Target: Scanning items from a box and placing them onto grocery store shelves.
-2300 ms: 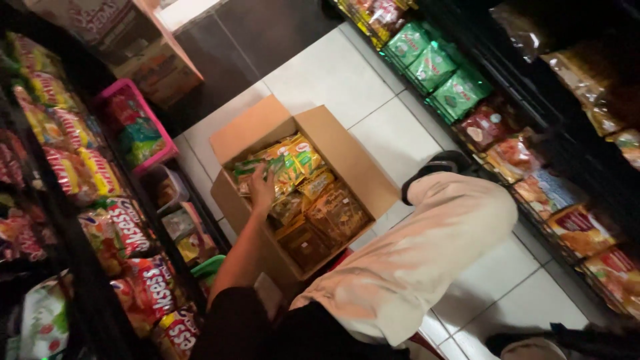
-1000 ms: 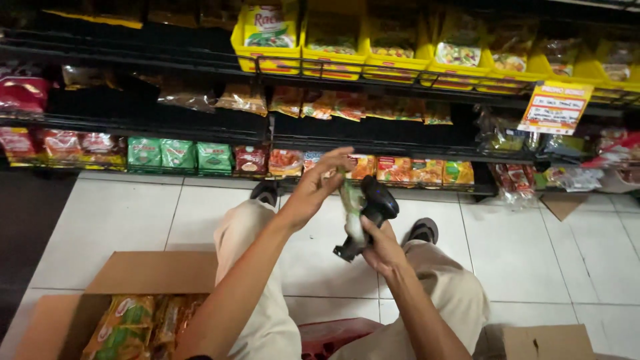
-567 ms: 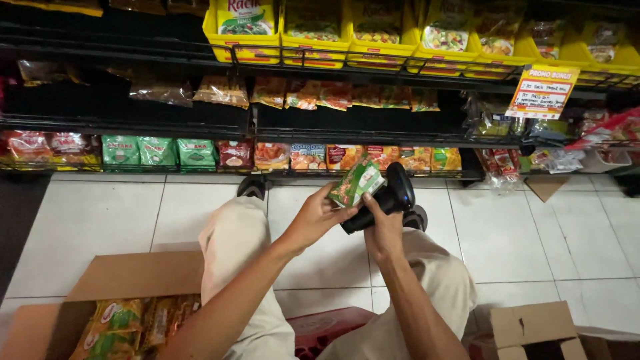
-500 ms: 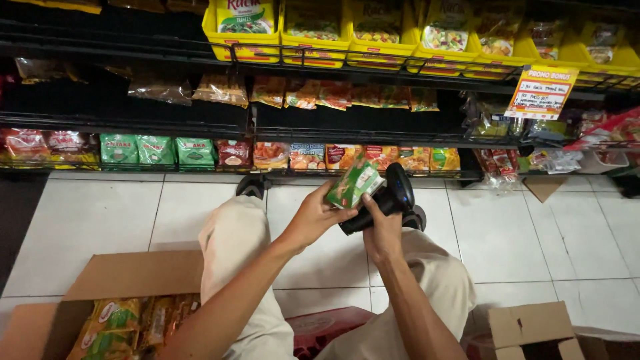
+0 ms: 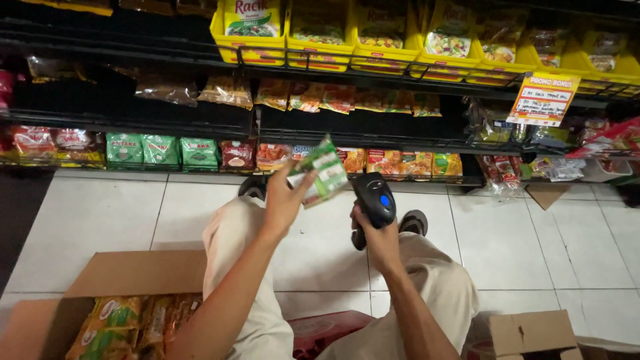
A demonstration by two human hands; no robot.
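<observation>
Shop aisle, left hand (image 5: 283,200) gripping one green packet (image 5: 322,171) (tilted), right hand (image 5: 379,240) gripping one scanner (image 5: 374,200)

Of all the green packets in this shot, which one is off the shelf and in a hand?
The green packet pinched in the left hand, beside the black scanner in the right hand. The other green packets stand on the bottom shelf.

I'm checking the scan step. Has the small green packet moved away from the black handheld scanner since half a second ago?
Yes. The small green packet has shifted left, off the black handheld scanner; against the green bags on the shelf, it sits closer now.
</observation>
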